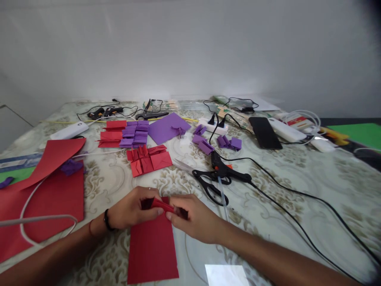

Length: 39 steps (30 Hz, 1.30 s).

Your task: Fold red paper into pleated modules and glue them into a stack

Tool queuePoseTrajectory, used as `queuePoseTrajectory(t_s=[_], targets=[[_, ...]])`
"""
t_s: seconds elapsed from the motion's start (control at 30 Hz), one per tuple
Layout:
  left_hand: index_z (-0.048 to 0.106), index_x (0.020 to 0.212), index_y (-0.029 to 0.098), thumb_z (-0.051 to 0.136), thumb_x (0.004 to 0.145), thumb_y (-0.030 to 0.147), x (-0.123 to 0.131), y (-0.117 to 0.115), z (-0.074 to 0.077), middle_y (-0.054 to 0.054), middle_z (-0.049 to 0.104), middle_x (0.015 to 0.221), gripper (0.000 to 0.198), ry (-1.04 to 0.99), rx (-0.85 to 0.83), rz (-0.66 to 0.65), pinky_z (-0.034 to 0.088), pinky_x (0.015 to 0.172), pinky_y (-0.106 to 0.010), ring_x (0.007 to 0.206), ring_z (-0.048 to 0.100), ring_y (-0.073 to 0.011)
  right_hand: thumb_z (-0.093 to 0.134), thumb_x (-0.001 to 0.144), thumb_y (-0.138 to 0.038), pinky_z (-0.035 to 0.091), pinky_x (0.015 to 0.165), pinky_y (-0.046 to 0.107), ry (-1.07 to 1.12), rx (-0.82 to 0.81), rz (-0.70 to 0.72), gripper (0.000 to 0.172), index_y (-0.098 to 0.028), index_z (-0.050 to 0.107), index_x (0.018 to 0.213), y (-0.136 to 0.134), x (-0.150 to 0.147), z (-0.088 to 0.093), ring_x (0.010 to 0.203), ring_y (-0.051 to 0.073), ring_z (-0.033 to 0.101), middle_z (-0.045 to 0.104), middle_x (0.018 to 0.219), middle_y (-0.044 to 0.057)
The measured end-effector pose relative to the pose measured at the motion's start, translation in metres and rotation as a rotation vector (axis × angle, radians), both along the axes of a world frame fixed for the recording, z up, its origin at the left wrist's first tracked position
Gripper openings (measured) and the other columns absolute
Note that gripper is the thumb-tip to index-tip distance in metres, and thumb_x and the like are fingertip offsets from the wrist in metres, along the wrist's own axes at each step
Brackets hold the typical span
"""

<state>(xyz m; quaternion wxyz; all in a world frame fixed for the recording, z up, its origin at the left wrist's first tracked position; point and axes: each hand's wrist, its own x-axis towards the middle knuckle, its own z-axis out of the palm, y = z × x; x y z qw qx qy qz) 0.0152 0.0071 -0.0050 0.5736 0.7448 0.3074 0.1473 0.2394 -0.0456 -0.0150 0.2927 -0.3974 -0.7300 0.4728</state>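
A red paper sheet (151, 248) lies on the patterned table (282, 190) in front of me. Its far edge is rolled or folded up into a narrow ridge (162, 205). My left hand (132, 208) pinches that fold from the left, fingers closed on it. From the right, my right hand (198, 218) pinches the same fold, fingertips nearly meeting those of the left. A dark band sits on my left wrist. Black-handled scissors (208, 180) lie just beyond my right hand.
Folded red pieces (149, 159) and purple pieces (135, 134) lie mid-table, with a purple sheet (168, 127) behind. Large red sheets (41, 186) and a white cable are at left. A glue gun (222, 169), black cords, a phone (264, 133) and a power strip sit right.
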Motion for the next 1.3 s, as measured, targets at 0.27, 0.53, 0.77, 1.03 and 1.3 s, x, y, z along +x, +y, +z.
queuePoseTrajectory(t_s=[0.27,0.53,0.77,1.03,1.3], targets=[[0.07,0.088,0.015,0.066,0.095,0.033,-0.0004,0.0003,-0.0014,0.0,0.06,0.079,0.02,-0.005,0.0,-0.006,0.039,0.064,-0.022,0.07,0.051,-0.0125,0.059,0.092,-0.024,0.028,0.051,0.023,-0.008,-0.008,0.004,0.029,-0.021,0.041,0.069,0.0006,-0.0004,0.0006,0.055,0.01,0.04,0.043,0.063,-0.006],[0.063,0.076,0.014,0.067,0.09,0.03,0.0024,-0.0012,0.0038,0.003,0.052,0.07,0.021,0.028,0.019,0.006,0.033,0.057,-0.021,0.063,0.043,-0.0106,0.058,0.093,-0.03,0.027,0.053,0.024,0.014,-0.039,-0.056,0.033,-0.021,0.041,0.067,0.0016,-0.0017,0.0013,0.057,0.01,0.036,0.04,0.061,-0.006],[0.063,0.08,0.015,0.064,0.093,0.03,0.0005,-0.0005,0.0009,0.002,0.054,0.075,0.02,0.028,0.036,-0.025,0.035,0.061,-0.022,0.067,0.046,-0.0118,0.058,0.094,-0.032,0.026,0.053,0.025,0.028,-0.056,-0.045,0.034,-0.021,0.041,0.067,0.0017,-0.0002,0.0021,0.058,0.011,0.035,0.039,0.061,-0.006],[0.063,0.081,0.015,0.064,0.094,0.032,0.0022,0.0,0.0026,0.002,0.054,0.075,0.021,0.024,0.008,-0.015,0.035,0.061,-0.022,0.068,0.046,-0.012,0.059,0.092,-0.029,0.027,0.052,0.024,0.045,-0.056,-0.048,0.031,-0.021,0.042,0.068,0.0011,-0.0001,0.0014,0.056,0.01,0.036,0.041,0.061,-0.007],[0.06,0.079,0.014,0.067,0.093,0.041,-0.0012,0.0,-0.003,0.003,0.049,0.071,0.031,-0.024,-0.125,0.046,0.033,0.056,-0.021,0.063,0.042,-0.0103,0.061,0.088,-0.025,0.024,0.05,0.024,0.004,-0.066,-0.029,0.032,-0.021,0.039,0.065,0.002,0.0009,0.0029,0.054,0.009,0.033,0.039,0.059,-0.007]])
